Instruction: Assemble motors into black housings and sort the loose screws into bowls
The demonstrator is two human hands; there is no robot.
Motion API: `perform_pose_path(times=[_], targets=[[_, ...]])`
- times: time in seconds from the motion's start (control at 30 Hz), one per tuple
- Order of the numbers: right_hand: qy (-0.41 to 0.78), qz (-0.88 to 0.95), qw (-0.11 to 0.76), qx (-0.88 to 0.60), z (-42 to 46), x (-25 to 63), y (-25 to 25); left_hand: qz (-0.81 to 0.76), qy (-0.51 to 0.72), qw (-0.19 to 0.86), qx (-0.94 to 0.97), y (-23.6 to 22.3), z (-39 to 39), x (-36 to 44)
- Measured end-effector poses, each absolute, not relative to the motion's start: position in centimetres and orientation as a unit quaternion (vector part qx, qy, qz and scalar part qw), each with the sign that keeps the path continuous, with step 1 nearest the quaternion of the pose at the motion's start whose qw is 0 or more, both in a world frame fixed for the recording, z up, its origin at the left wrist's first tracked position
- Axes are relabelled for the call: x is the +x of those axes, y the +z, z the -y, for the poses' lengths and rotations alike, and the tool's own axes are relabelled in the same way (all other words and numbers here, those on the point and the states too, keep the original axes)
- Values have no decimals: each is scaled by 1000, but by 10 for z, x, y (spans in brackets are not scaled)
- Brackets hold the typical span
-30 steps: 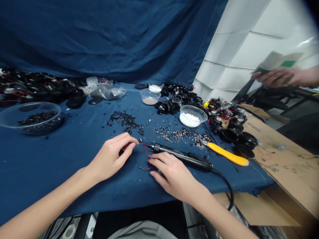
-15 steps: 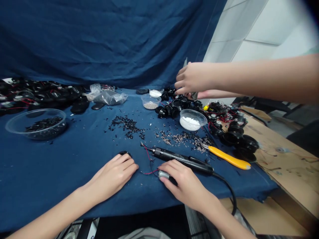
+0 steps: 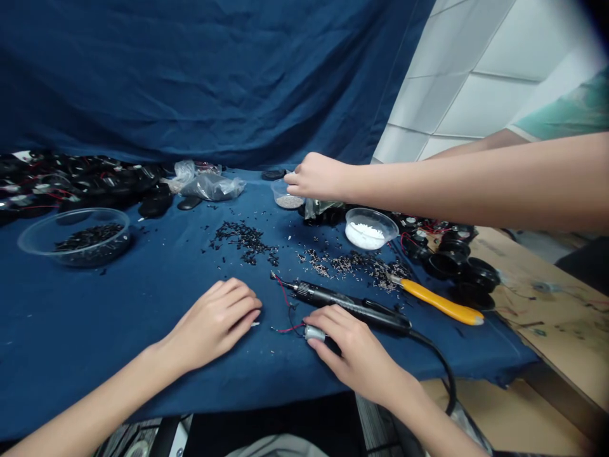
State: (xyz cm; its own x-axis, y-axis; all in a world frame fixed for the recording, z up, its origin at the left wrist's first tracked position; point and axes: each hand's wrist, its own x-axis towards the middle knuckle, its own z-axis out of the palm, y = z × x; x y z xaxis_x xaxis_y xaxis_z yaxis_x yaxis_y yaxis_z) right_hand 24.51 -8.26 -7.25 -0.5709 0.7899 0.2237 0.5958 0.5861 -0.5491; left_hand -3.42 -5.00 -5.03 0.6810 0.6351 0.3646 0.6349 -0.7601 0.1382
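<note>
My right hand (image 3: pixel 349 339) is closed around a small silver motor (image 3: pixel 314 333), and a black part is partly hidden under the palm. Red and black wires (image 3: pixel 289 329) run from the motor toward the tip of a black electric screwdriver (image 3: pixel 354 304), which lies just beyond my right fingers. My left hand (image 3: pixel 221 320) rests on the blue cloth with its fingers curled together. A small white bit (image 3: pixel 255 324) shows at its fingertips; whatever else is under the fingers is hidden.
Another person's hand (image 3: pixel 314 178) reaches in from the right over a small tub (image 3: pixel 288 198). Yellow-handled cutters (image 3: pixel 442 303) lie right of scattered screws (image 3: pixel 352 263). Other tubs hold white pieces (image 3: pixel 365 236) and black pieces (image 3: pixel 90 238). Black housings pile up (image 3: pixel 454 257) at right.
My left hand has shifted slightly up; the black piece at its fingertips no longer shows, and a white bit does. The other person's hand has moved left and down. My right hand stays on the motor.
</note>
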Motion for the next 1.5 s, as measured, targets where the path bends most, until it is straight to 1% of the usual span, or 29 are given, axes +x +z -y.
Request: perform_pose_path(times=[0.13, 0.2, 0.27, 0.4, 0.5, 0.53, 0.57, 0.63, 0.67, 0.77, 0.87, 0.97, 1.1, 1.3, 1.4, 1.5], targets=[[215, 858, 236, -403, 83, 244, -73, -397, 293, 58, 868, -42, 21, -41], [217, 856, 241, -404, 83, 244, -76, -439, 336, 69, 831, -46, 8, -46], [220, 854, 246, -403, 85, 244, -78, -480, 351, 72, 800, -53, 0, -52], [234, 837, 279, -410, 84, 245, -71, -526, 334, 87, 778, -59, -5, -61], [195, 825, 305, -433, 67, 243, -51, -511, 270, 97, 810, -51, -22, -57], [172, 828, 290, -448, 56, 240, -44, -496, 238, 101, 829, -49, -34, -52], [150, 834, 255, -466, 43, 237, -38, -477, 203, 104, 849, -47, -48, -45], [102, 838, 147, -516, 11, 229, -32, -450, 142, 100, 876, -46, -82, -27], [93, 834, 114, -532, -6, 225, -33, -448, 119, 94, 881, -48, -100, -17], [86, 822, 69, -559, -53, 216, -46, -455, 66, 82, 884, -58, -149, 12], [93, 818, 36, -567, -77, 216, -62, -433, 37, 80, 897, -69, -176, 31], [98, 824, 19, -557, -74, 223, -68, -400, 32, 71, 913, -75, -179, 31], [96, 839, 13, -535, -54, 235, -66, -387, 30, 52, 920, -67, -167, 11], [70, 841, 34, -536, -54, 242, -64, -402, 38, 30, 915, -53, -149, 14], [54, 832, 37, -551, -68, 242, -67, -411, 28, 35, 911, -61, -145, 25], [52, 839, 20, -541, -74, 246, -70, -436, 16, 36, 899, -76, -140, 25]])
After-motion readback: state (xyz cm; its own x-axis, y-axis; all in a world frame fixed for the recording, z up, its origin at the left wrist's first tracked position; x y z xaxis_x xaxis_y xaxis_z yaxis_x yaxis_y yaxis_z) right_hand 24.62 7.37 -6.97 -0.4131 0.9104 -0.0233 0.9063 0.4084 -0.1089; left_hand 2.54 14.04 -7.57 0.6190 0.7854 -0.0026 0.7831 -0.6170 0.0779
